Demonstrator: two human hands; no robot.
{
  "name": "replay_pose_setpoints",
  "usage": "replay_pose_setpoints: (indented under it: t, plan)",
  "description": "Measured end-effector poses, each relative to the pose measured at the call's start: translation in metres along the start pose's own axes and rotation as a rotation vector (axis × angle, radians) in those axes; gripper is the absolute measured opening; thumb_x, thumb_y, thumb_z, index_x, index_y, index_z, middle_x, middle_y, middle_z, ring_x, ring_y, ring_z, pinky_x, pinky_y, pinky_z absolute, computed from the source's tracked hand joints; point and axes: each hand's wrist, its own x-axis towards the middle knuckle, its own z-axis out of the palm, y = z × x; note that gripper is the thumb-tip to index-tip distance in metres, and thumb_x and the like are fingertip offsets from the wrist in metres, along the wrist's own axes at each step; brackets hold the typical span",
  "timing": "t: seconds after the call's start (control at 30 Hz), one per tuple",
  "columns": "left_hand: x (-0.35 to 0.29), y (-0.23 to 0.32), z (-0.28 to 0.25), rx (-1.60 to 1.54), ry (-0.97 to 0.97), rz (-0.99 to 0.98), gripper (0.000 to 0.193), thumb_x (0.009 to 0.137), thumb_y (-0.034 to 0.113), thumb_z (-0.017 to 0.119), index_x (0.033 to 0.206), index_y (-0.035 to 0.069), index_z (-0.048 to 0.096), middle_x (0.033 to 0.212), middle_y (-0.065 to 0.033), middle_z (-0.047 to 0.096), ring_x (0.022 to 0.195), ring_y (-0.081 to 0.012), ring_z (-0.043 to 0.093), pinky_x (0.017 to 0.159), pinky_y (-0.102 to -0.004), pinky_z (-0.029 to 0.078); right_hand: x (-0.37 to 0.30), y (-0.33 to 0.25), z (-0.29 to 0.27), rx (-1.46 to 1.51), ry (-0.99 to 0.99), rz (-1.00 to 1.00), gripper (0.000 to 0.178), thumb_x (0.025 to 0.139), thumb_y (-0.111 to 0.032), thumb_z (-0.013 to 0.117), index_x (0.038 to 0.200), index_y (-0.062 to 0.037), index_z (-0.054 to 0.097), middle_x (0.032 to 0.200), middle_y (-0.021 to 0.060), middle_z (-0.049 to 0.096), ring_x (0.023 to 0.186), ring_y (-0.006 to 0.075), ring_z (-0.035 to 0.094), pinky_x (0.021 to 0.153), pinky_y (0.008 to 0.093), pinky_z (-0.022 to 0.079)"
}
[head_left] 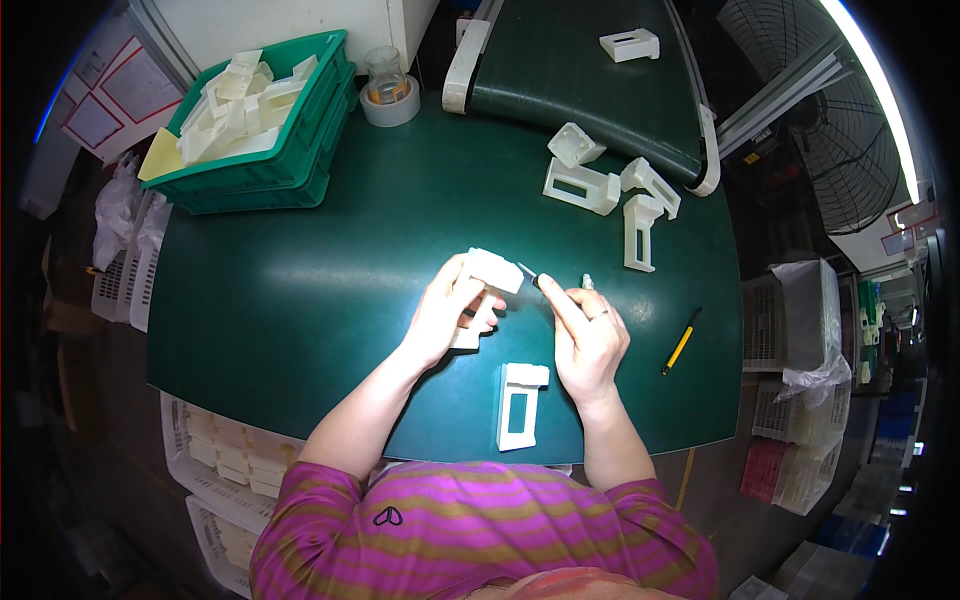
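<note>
My left hand [436, 318] is closed around a white plastic bracket [494, 270], held tilted above the green table. In my right hand [590, 345] is a small knife [528, 272], gripped between thumb and fingers. Its thin blade points at the bracket's right end; I cannot tell whether the two touch. Most of the knife's handle is hidden by my fingers. Between my forearms, near the table's front edge, lies another white bracket [519, 407] with a rectangular opening.
Several white brackets [582, 187] lie below a conveyor belt [560, 85], which carries one more bracket [630, 45]. A yellow utility knife [681, 342] rests at right. Back left are stacked green crates [300, 150] with white pieces, beside a tape roll [391, 108] holding a glass jar [385, 66].
</note>
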Motion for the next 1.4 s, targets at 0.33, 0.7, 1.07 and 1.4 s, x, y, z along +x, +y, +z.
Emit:
replay_pose_setpoints:
  t: [0.33, 0.7, 1.07, 1.4]
  plan:
    - [-0.003, -0.015, 0.004, 0.298, -0.035, 0.36, 0.031, 0.09, 0.024, 0.051, 0.113, 0.003, 0.051, 0.104, -0.0109, 0.056, 0.09, -0.0182, 0.057, 0.079, -0.0292, 0.047, -0.005, -0.009, 0.014, 0.813, -0.142, 0.527, 0.021, 0.077, 0.002, 0.065, 0.097, 0.0002, 0.062, 0.074, -0.0018, 0.048, 0.061, 0.0042, 0.04, 0.055, 0.0181, 0.034]
    - [-0.014, 0.006, 0.01, 0.274, 0.009, 0.199, 0.027, 0.088, 0.02, 0.053, 0.109, 0.003, 0.048, 0.095, -0.009, 0.06, 0.08, -0.0167, 0.062, 0.068, -0.0302, 0.051, -0.019, 0.042, 0.028, 0.989, 0.162, 0.568, 0.018, 0.095, -0.013, 0.045, 0.09, 0.0013, 0.055, 0.069, 0.0032, 0.052, 0.052, 0.0026, 0.039, 0.045, 0.0136, 0.027]
    - [-0.459, -0.06, -0.237, 0.254, 1.905, 0.207, 0.038, 0.091, 0.04, 0.048, 0.102, 0.004, 0.056, 0.082, -0.0031, 0.06, 0.071, -0.0141, 0.058, 0.064, -0.03, 0.049, -0.022, 0.034, 0.049, 0.622, -0.028, 0.219, 0.023, 0.094, -0.019, 0.051, 0.097, -0.0006, 0.063, 0.07, -0.001, 0.053, 0.059, 0.003, 0.044, 0.049, 0.0168, 0.029]
    - [-0.674, -0.319, -0.071, 0.189, 2.239, -0.985, 0.053, 0.079, 0.037, 0.063, 0.111, -0.005, 0.058, 0.104, -0.0207, 0.062, 0.099, -0.0306, 0.06, 0.082, -0.0379, 0.045, -0.003, 0.027, 0.04, 0.573, 0.06, 0.235, 0.026, 0.092, -0.022, 0.054, 0.092, 0.002, 0.065, 0.077, 0.0042, 0.062, 0.06, 0.0078, 0.05, 0.05, 0.0198, 0.036]
